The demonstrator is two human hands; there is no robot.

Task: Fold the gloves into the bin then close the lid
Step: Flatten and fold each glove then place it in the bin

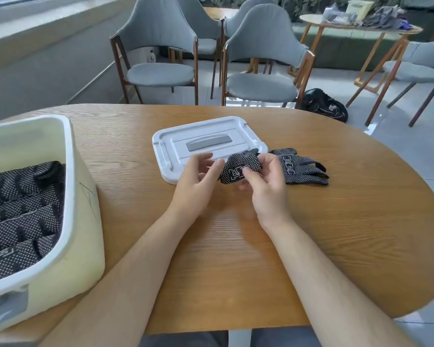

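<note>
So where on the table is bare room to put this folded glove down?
Bare table lies right of the flat glove, between the bin and the lid, and beyond the lid. It is crowded at the lid's near edge, where the left hand, right hand and folded glove meet.

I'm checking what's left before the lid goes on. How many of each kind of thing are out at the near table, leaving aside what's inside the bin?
Gloves: 2 (held glove in the right hand, loose glove lying on the table)
Lids: 1 (lid)
Bins: 1 (bin)
Total: 4
</note>
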